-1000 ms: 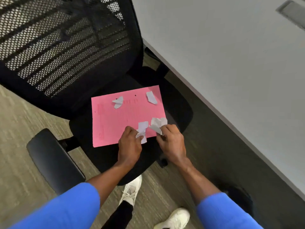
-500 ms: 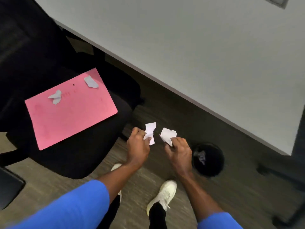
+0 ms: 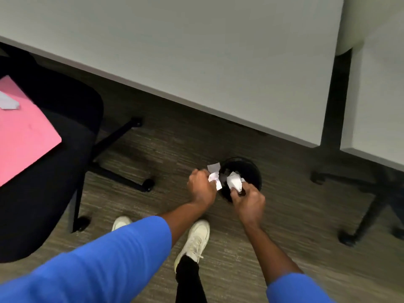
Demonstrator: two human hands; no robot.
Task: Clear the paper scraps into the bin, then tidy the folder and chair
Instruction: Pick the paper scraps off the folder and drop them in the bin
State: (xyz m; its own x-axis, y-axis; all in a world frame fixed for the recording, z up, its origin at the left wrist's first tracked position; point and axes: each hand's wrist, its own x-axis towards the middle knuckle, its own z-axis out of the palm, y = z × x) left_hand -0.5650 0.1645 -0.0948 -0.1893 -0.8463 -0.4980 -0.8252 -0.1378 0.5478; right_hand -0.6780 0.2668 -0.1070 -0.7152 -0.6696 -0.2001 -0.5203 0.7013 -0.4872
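A small round black bin [image 3: 251, 171] stands on the carpet under the table edge. My left hand [image 3: 202, 186] pinches a white paper scrap [image 3: 214, 173] at the bin's left rim. My right hand [image 3: 249, 200] grips a crumpled white scrap [image 3: 235, 181] over the bin's opening. At the far left the pink folder [image 3: 24, 134] lies on the black chair seat [image 3: 65, 119], with one white scrap [image 3: 8, 103] resting on it near the frame edge.
A grey table top [image 3: 196, 62] fills the upper view, with a second table [image 3: 376, 84] at right on black legs [image 3: 330, 119]. The chair's wheeled base [image 3: 122, 173] spreads left of the bin. My white shoes [image 3: 194, 239] stand on the carpet.
Both hands carried their scraps rightward from beside the chair to the bin. The view swung right, so the folder and chair slid to the left edge.
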